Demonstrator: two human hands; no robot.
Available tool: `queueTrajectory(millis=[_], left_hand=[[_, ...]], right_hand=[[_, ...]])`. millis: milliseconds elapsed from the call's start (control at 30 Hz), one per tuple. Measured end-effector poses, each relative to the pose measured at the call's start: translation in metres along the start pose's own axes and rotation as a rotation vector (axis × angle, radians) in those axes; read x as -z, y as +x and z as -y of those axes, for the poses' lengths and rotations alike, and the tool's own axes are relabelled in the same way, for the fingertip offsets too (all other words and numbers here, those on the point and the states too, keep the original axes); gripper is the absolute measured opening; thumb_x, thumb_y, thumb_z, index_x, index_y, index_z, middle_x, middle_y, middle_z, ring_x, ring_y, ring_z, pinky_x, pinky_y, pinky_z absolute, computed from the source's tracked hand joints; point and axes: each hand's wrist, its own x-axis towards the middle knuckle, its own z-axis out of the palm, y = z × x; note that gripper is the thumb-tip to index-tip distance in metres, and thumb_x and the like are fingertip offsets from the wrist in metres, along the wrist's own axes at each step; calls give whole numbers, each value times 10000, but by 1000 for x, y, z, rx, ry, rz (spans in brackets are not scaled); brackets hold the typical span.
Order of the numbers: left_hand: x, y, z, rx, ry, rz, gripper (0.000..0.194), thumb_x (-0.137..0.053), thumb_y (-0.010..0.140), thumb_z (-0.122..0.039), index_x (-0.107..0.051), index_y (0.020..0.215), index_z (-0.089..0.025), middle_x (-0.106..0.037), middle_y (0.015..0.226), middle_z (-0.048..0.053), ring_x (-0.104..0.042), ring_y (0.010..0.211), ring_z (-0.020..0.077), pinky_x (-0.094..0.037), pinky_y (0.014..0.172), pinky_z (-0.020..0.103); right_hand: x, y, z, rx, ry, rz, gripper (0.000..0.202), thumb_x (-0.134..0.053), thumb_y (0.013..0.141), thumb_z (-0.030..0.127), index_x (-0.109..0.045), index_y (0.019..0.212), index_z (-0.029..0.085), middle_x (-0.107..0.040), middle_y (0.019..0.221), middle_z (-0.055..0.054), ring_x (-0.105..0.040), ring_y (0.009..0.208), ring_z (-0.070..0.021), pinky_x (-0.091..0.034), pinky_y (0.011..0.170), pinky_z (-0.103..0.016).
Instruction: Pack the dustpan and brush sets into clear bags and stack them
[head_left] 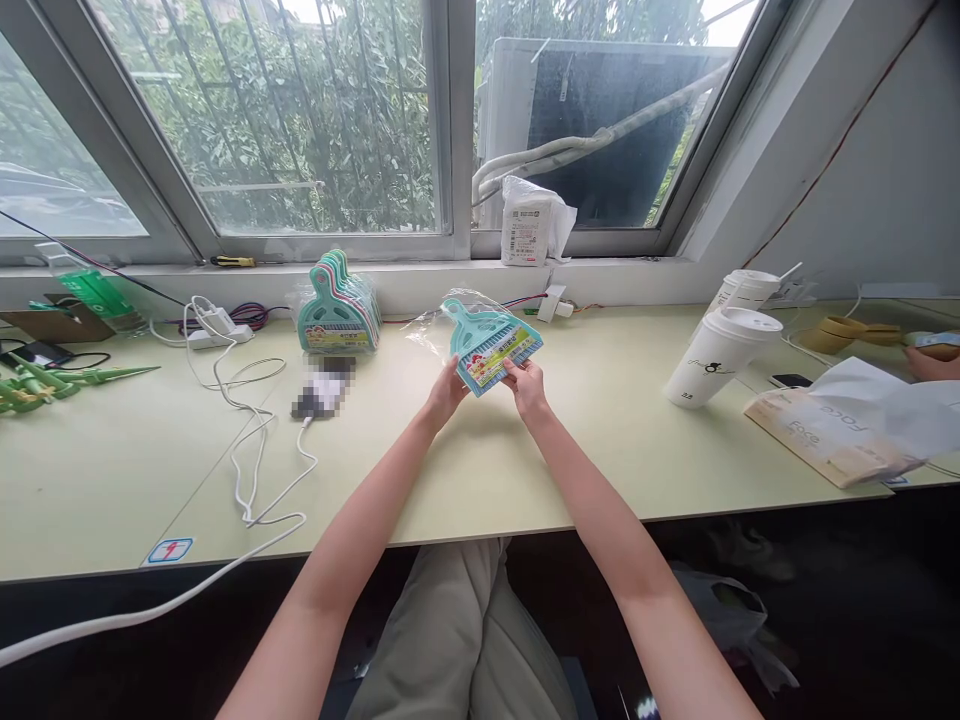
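Observation:
Between both hands, a teal mini dustpan-and-brush set (489, 338) is held tilted above the table. It has a yellow printed label, blue bristles along its lower edge and a clear plastic wrapper loose around its handle. My left hand (444, 393) grips its lower left corner. At the lower right edge, my right hand (527, 385) pinches it with the thumb on the front. To the left, a stack of similar wrapped dustpan sets (339, 305) stands upright near the window sill, with teal, pink and white handles showing.
A phone (324, 388), partly pixelated, lies left with a white cable (259, 430) trailing off the table edge. White paper cups (712, 360) and a tissue pack (832, 425) sit at the right. A green bottle (97, 290) and power strip (220, 336) are at the far left.

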Motion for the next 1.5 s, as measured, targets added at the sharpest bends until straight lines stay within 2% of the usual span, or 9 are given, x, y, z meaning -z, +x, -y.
queueTrajectory(millis=[133, 367, 500, 667, 767, 900, 1100, 1300, 1500], left_hand=[[9, -2, -5, 0, 42, -76, 458, -615, 836, -390, -550, 1238, -182, -642, 1223, 83, -590, 1142, 252, -460, 1004, 406], [-5, -12, -6, 140, 31, 191, 521, -585, 854, -475, -528, 1285, -188, -562, 1337, 117, -590, 1155, 257, -432, 1025, 419], [-10, -10, -2, -8, 50, 65, 512, -658, 809, -396, -527, 1264, -199, -568, 1332, 97, -544, 1216, 245, -424, 1037, 393], [-17, -11, 13, 22, 174, -155, 545, -618, 813, -435, -482, 1268, -167, -699, 1028, 121, -691, 874, 258, -510, 872, 454], [-22, -14, 21, 112, 290, -80, 623, -550, 828, -569, -439, 1300, -177, -714, 938, 134, -693, 839, 271, -513, 830, 462], [-21, -11, 16, 117, 213, 11, 616, -567, 811, -593, -436, 1301, -244, -605, 1276, 127, -608, 1120, 266, -447, 966, 445], [-12, -8, 6, -153, 117, -170, 511, -581, 809, -542, -548, 1192, -206, -639, 1215, 99, -594, 1140, 265, -483, 934, 395], [-19, -13, 21, 52, 243, -232, 555, -649, 757, -493, -537, 1185, -157, -706, 951, 117, -705, 744, 265, -535, 625, 355], [-12, -7, 8, -50, 78, -209, 510, -662, 761, -428, -536, 1206, -213, -640, 1209, 91, -616, 1103, 255, -531, 853, 369]], right_hand=[[-4, -1, -3, -28, -29, 67, 215, -736, 723, 215, -601, 884, 164, -702, 986, -71, -684, 926, -200, -589, 852, -367], [-6, -4, 2, 54, -10, -37, 228, -716, 735, 244, -585, 906, 168, -693, 1015, -73, -672, 949, -194, -583, 830, -342], [-10, -8, 1, 58, 7, -39, 188, -685, 749, 210, -581, 899, 165, -687, 1035, -76, -672, 941, -181, -577, 837, -330], [-13, -11, -7, 70, -45, -87, 183, -675, 752, 239, -578, 892, 171, -694, 1012, -75, -677, 920, -184, -579, 812, -314], [-10, -9, -8, 84, -38, -179, 205, -682, 749, 272, -575, 901, 185, -700, 1004, -72, -677, 946, -192, -581, 822, -319], [-6, -4, -3, 79, 58, -186, 226, -692, 740, 258, -576, 921, 191, -697, 1038, -76, -675, 976, -198, -580, 851, -321], [-15, -9, -10, 38, -10, -23, 250, -721, 710, 268, -597, 907, 178, -700, 998, -69, -676, 933, -194, -587, 812, -324], [-16, -12, -24, 60, 3, -158, 249, -694, 706, 306, -600, 903, 186, -711, 975, -63, -688, 862, -196, -592, 742, -311], [-13, -6, -19, 6, 101, -68, 248, -715, 696, 220, -607, 917, 186, -708, 998, -48, -686, 908, -169, -584, 799, -275]])
